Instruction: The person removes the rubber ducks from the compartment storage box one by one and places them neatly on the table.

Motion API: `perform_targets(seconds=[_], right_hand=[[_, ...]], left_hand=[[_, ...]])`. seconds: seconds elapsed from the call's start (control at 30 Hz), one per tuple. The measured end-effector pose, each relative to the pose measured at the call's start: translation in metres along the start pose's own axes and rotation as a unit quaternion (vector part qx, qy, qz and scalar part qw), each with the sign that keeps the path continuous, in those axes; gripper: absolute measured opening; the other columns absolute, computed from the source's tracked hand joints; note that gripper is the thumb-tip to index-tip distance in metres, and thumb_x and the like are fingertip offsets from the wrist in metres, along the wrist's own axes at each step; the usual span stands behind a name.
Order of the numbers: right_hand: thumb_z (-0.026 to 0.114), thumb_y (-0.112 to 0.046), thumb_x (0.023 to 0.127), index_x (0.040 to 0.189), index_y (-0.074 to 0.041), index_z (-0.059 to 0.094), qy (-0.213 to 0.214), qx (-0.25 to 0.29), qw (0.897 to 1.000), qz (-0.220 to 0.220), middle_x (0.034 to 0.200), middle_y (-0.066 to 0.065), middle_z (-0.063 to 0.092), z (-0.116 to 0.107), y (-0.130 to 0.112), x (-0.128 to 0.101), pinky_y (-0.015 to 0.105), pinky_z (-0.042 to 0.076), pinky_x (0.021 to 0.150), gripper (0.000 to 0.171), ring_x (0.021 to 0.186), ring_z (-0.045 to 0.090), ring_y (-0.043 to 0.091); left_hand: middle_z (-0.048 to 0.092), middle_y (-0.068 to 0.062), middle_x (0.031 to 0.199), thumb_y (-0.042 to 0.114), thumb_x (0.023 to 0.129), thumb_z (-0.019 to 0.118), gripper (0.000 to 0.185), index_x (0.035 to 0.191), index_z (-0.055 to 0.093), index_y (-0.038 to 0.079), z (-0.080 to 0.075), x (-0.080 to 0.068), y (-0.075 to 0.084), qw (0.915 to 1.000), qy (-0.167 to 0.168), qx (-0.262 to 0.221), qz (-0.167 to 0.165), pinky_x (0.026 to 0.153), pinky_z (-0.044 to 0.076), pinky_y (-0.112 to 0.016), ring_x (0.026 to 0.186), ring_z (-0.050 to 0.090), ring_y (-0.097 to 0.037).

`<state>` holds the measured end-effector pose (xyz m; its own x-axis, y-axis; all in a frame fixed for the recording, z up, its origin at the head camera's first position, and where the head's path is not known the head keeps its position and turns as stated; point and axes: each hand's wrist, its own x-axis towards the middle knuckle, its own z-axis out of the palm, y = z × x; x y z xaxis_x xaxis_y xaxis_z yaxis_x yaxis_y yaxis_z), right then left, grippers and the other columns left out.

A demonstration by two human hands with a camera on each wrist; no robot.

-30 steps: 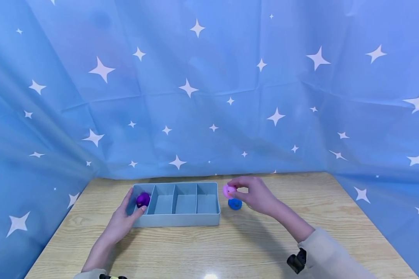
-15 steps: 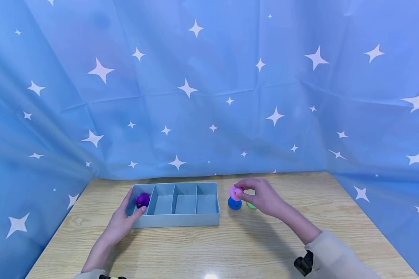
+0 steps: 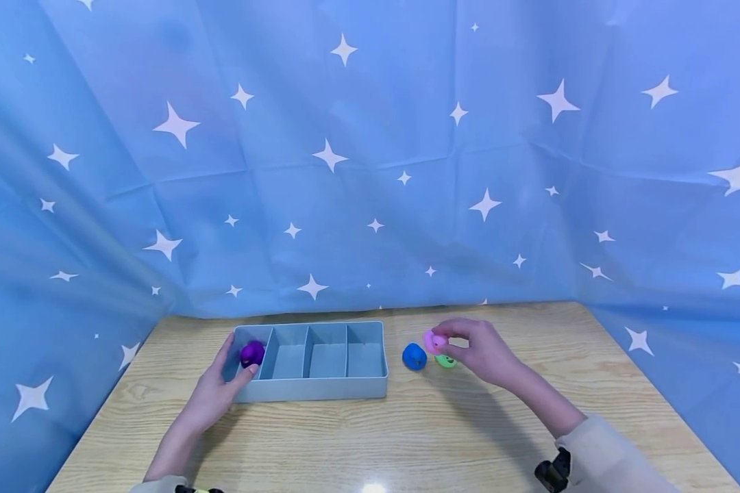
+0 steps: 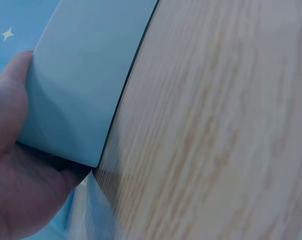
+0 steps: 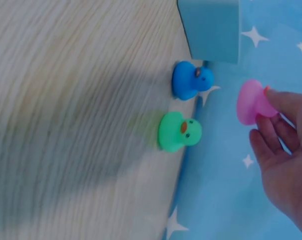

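My right hand (image 3: pixel 484 349) pinches a pink rubber duck (image 5: pixel 252 102) between thumb and fingers, raised above the table. Below it stand a blue rubber duck (image 5: pixel 188 80) and a green rubber duck (image 5: pixel 175 132); in the head view the green one is partly covered by the hand. To their left lies a grey-blue box (image 3: pixel 311 389) divided into compartments in a row. A purple rubber duck (image 3: pixel 252 352) sits in its leftmost compartment. My left hand (image 3: pixel 212 390) grips the box's left end, thumb on the front wall, as the left wrist view (image 4: pixel 11 107) also shows.
The wooden table (image 3: pixel 370 438) carries everything. Behind and at both sides hangs a blue curtain (image 3: pixel 370 205) with white stars, meeting the table's back edge.
My right hand has moved to the right with the pink duck, from beside the box past the blue duck. The green duck has come into view. The left hand and box stay put.
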<state>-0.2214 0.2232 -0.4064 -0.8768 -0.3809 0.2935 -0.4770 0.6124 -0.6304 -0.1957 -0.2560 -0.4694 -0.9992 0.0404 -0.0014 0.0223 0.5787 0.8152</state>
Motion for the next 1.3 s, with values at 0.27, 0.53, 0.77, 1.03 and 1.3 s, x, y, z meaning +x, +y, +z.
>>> perform_targets(seconds=[0.27,0.53,0.77,1.03,1.3], right_hand=[[0.078,0.001,0.088,0.115,-0.001,0.076,0.015,-0.001,1.0,0.007,0.115,0.011,0.074,-0.007,0.014,-0.013,0.057,0.054,0.096,0.027,0.112,0.068,0.037],[0.079,0.0,0.087,0.116,0.0,0.075,0.024,-0.013,0.999,0.026,0.116,0.014,0.073,-0.011,0.029,-0.021,0.053,0.055,0.095,0.029,0.114,0.067,0.039],[0.078,0.002,0.088,0.117,0.003,0.074,0.025,-0.012,0.999,0.04,0.118,0.019,0.072,-0.014,0.039,-0.025,0.056,0.053,0.095,0.029,0.115,0.065,0.044],[0.077,0.004,0.088,0.113,0.005,0.074,0.023,-0.008,0.998,0.056,0.115,0.022,0.072,-0.015,0.055,-0.031,0.054,0.055,0.094,0.025,0.112,0.066,0.045],[0.075,0.006,0.089,0.112,0.007,0.073,-0.001,-0.005,0.997,0.073,0.113,0.022,0.072,-0.013,0.065,-0.032,0.055,0.055,0.094,0.024,0.112,0.065,0.047]], left_hand=[[0.008,-0.032,0.166,0.045,0.104,0.06,0.094,0.165,-0.002,0.008,0.0,0.0,0.0,1.0,-0.003,0.0,-0.004,0.116,0.018,-0.07,0.148,0.012,-0.056],[0.009,-0.033,0.165,0.045,0.104,0.06,0.095,0.165,-0.002,0.008,0.0,0.0,0.0,1.0,-0.005,-0.006,-0.004,0.116,0.016,-0.071,0.148,0.011,-0.056],[0.007,-0.032,0.166,0.044,0.104,0.06,0.094,0.165,-0.004,0.01,0.0,0.0,-0.001,0.9999,-0.006,-0.006,-0.008,0.116,0.017,-0.071,0.149,0.01,-0.056],[0.008,-0.032,0.166,0.046,0.103,0.06,0.096,0.165,-0.002,0.008,0.0,0.001,-0.002,1.0,-0.005,-0.003,-0.004,0.116,0.017,-0.07,0.149,0.01,-0.055],[0.008,-0.032,0.166,0.044,0.104,0.06,0.094,0.165,-0.002,0.008,0.001,0.001,-0.002,1.0,-0.003,-0.002,-0.004,0.116,0.017,-0.07,0.149,0.011,-0.055]])
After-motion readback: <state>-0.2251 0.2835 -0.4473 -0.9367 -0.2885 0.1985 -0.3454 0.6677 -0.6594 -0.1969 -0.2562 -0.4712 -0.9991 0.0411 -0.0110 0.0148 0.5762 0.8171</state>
